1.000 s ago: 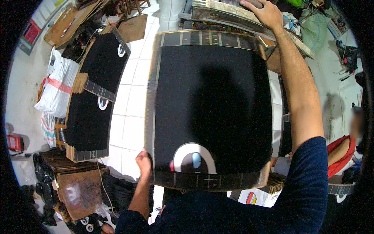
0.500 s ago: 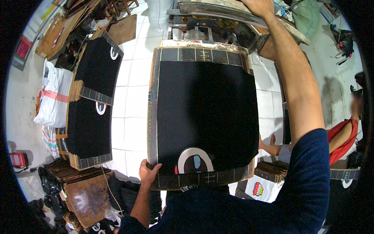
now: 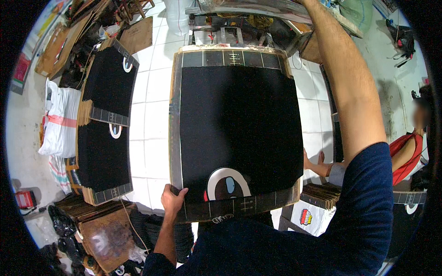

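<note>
Our left hand (image 3: 172,198) grasps the lower-left corner of a board (image 3: 175,115) before our torso (image 3: 276,248); black cloth (image 3: 239,115) covers it, bearing a cream arch (image 3: 225,172) with a pale-blue oval (image 3: 230,185). Our right hand is beyond view; its grip we cannot tell.

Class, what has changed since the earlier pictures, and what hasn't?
The flat rectangular board covered in black cloth now sits farther from the camera, exposing a pale-stained edge beyond it. The bare left hand now has its thumb over the board's near left edge. The right hand has nearly left the picture at the top. Unchanged: the white arch-shaped print at the cloth's near end and the black-covered boards at left.
</note>
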Demonstrator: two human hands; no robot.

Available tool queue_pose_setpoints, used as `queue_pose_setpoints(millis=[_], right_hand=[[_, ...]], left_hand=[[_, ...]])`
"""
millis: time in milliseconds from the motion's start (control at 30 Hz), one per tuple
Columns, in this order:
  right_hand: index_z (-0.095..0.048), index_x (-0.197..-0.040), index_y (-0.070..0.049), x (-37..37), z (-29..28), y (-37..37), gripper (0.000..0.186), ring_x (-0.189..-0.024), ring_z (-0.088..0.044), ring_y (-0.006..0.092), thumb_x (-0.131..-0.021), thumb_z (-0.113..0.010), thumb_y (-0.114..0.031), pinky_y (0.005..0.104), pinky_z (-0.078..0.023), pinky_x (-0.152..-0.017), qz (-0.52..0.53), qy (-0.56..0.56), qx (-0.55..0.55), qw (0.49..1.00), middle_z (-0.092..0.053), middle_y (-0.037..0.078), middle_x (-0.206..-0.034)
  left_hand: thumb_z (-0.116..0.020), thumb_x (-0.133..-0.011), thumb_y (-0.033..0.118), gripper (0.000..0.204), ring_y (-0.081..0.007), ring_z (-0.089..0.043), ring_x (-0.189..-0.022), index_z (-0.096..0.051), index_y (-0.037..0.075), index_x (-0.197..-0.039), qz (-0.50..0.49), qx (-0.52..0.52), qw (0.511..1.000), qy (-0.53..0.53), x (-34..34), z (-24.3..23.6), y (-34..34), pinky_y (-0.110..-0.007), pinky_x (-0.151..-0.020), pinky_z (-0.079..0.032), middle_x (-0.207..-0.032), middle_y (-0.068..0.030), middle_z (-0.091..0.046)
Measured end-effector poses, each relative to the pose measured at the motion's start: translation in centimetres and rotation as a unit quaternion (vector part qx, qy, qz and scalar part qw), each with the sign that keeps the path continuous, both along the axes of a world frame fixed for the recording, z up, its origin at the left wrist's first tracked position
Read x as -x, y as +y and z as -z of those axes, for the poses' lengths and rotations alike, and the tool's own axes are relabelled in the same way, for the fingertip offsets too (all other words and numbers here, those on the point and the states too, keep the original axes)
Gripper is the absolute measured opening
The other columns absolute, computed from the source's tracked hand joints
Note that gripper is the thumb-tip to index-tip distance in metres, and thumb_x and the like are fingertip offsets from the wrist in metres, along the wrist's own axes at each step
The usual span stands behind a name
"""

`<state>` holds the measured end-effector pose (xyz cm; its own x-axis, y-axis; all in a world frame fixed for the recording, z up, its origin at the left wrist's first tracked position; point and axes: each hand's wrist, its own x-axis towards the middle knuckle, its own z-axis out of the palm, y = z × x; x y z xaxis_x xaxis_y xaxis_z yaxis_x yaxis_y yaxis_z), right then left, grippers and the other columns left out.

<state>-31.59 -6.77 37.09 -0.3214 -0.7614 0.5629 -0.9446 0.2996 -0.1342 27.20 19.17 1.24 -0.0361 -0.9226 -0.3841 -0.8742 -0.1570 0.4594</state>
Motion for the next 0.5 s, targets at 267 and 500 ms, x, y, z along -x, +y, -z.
queue_pose_setpoints(millis=[267,500], right_hand=[[-0.08,-0.11,-0.008,0.5,-0.5,-0.1,0.089,-0.1,-0.074,0.0364,-0.071,-0.066,-0.087,0.0449,-0.057,-0.091,-0.029,-0.022,0.012,0.999,-0.077,0.022,-0.103],[-0.074,-0.117,0.003,1.6,-1.4,-1.3,0.102,-0.109,-0.071,0.0393,-0.07,-0.068,-0.087,0.0459,-0.054,-0.097,-0.02,-0.034,0.01,0.999,-0.073,0.028,-0.114]], left_hand=[[-0.092,-0.074,0.038,0.086,-0.0463,-0.07,-0.101,-0.044,-0.001,-0.134,-0.012,-0.014,1.0,-0.024,1.5,-0.9,-1.5,-0.052,-0.091,-0.054,-0.108,-0.0295,-0.071],[-0.093,-0.072,0.049,0.089,-0.0432,-0.07,-0.103,-0.048,-0.002,-0.129,-0.006,-0.062,0.996,-0.065,1.1,-0.5,-2.2,-0.051,-0.092,-0.054,-0.109,-0.0272,-0.071]])
